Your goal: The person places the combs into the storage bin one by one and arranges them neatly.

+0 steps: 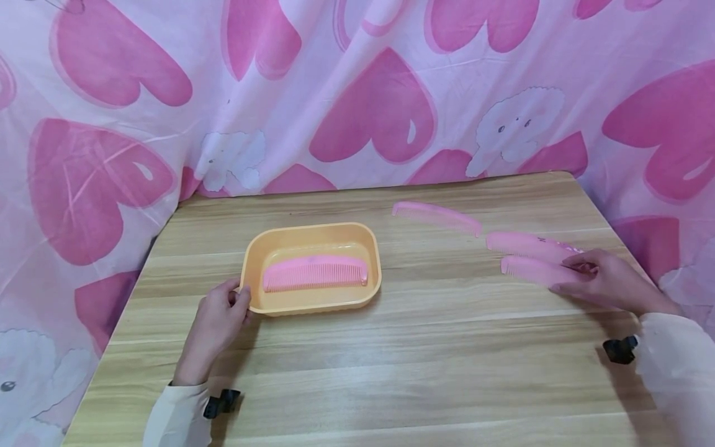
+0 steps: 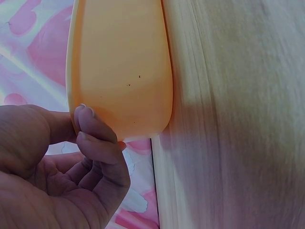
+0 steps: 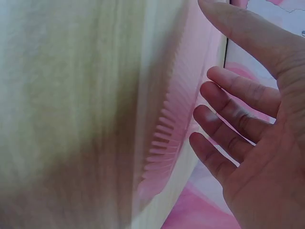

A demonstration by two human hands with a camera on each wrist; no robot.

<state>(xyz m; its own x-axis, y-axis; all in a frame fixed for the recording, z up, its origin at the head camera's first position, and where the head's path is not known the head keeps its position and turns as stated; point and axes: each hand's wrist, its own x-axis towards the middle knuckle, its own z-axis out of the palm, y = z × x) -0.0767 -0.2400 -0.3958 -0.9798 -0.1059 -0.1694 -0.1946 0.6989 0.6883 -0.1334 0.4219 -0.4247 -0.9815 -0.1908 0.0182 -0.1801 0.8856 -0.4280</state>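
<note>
At the left end of the yellow-orange plastic tray [image 1: 313, 305], my left hand [image 1: 215, 326] pinches the rim between thumb and fingers; the left wrist view shows this hand [image 2: 95, 157] against the tray wall [image 2: 126, 57]. A pink comb [image 1: 315, 273] lies inside the tray. On the right, my right hand [image 1: 614, 282] is over the right end of the nearest pink comb [image 1: 536, 270]. In the right wrist view its fingers [image 3: 238, 117] are spread and fairly straight beside that comb [image 3: 167, 133]; firm contact cannot be made out.
Just behind the nearest comb lies another pink comb [image 1: 527, 246] with a decorated end. Farther back is a thinner pink comb [image 1: 438, 215]. The wooden table [image 1: 391, 372] backs onto a heart-patterned pink curtain [image 1: 368, 105].
</note>
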